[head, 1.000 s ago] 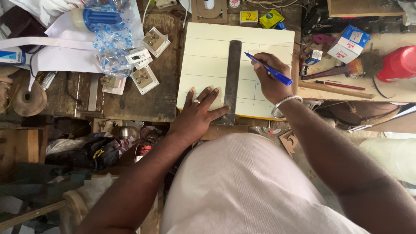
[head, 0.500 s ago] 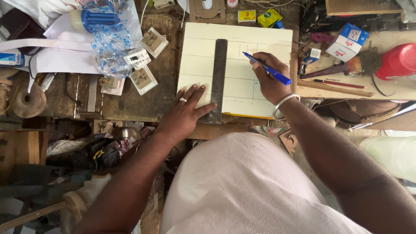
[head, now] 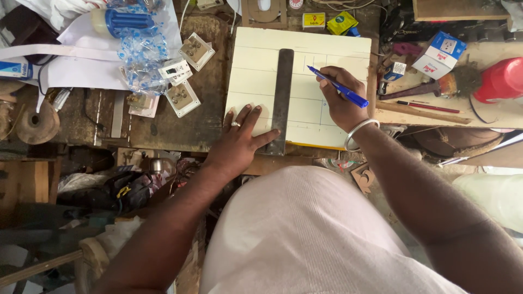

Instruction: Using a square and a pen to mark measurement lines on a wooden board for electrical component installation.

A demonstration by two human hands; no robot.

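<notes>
A cream board (head: 256, 60) with ruled pen lines lies on a dark wooden workbench (head: 201, 114). Across it, from top to bottom, lies a dark metal straightedge (head: 283, 92). My left hand (head: 242, 139) presses flat on the board's lower left, thumb against the bottom of the straightedge. My right hand (head: 340, 100) rests on the board's right part and grips a blue pen (head: 338, 87), its tip pointing up-left just right of the straightedge. A silver bangle sits on that wrist.
White wall switches (head: 182, 98) and a crumpled plastic bag (head: 141, 54) lie left of the board. A blue and white box (head: 444, 51), a red container (head: 501, 79), a brush (head: 436, 87) and a red pencil (head: 427, 106) sit at right. Clutter fills the floor below left.
The straightedge has slid left across the board, from right of centre to about the middle, with my left hand following. My right hand with the pen stayed at the right part.
</notes>
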